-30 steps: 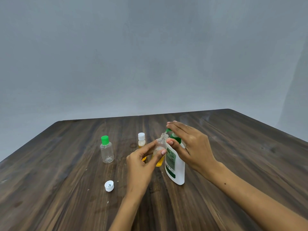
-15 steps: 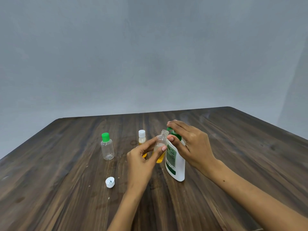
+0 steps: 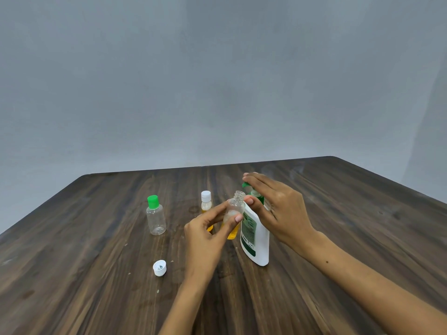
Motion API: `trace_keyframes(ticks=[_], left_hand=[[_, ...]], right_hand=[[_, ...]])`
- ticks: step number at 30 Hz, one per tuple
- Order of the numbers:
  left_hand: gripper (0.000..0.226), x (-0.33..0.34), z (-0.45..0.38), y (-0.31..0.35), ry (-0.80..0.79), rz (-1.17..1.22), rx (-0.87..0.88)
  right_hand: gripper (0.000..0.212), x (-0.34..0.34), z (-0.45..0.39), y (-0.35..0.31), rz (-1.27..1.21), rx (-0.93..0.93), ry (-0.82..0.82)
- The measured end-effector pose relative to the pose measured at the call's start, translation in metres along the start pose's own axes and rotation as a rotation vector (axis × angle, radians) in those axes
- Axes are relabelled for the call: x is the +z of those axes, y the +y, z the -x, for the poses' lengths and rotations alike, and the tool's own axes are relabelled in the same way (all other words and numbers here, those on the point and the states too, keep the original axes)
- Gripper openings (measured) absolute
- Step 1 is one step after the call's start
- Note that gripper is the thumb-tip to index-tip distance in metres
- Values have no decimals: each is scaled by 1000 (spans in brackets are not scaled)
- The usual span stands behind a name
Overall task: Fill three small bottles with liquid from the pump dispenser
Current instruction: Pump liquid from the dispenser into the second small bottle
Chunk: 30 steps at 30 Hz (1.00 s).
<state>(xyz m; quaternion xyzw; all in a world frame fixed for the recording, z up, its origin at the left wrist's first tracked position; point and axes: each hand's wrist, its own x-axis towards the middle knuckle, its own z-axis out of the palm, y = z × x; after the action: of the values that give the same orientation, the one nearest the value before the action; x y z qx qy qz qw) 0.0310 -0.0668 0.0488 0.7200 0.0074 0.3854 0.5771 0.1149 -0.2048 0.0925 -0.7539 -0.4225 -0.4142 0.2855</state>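
Left hand (image 3: pixel 205 234) pinches uncapped bottle (image 3: pixel 234 215), part-full w/ yellow liquid, mouth at the nozzle. Right hand (image 3: pixel 278 211) presses flat on pump dispenser (image 3: pixel 255 240). White-capped bottle (image 3: pixel 206 201) behind looks filled; green-capped bottle (image 3: pixel 156 216), far left, empty. Loose cap (image 3: pixel 160 268) near left. Approx. 1 done, 2nd filling, 3rd left.

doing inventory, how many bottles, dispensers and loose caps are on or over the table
small bottles: 3 (green-capped bottle, white-capped bottle, open bottle held by the left hand)
pump dispenser: 1
loose white cap: 1
total: 5
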Motion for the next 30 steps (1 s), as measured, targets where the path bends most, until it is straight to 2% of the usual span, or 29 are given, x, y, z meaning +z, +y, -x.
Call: trace_keyframes(ticks=[11, 19, 23, 30], left_hand=[[31, 0, -1, -2, -7, -13, 16], [36, 1, -1, -2, -7, -10, 18], [39, 0, -2, -3, -8, 6, 16], [33, 0, -1, -2, -18, 2, 16]], right_hand=[[67, 1, 0, 1, 7, -4, 3], [70, 4, 6, 5, 14, -17, -53], [65, 1, 2, 5, 31, -34, -31], [69, 5, 8, 2, 2, -4, -26]])
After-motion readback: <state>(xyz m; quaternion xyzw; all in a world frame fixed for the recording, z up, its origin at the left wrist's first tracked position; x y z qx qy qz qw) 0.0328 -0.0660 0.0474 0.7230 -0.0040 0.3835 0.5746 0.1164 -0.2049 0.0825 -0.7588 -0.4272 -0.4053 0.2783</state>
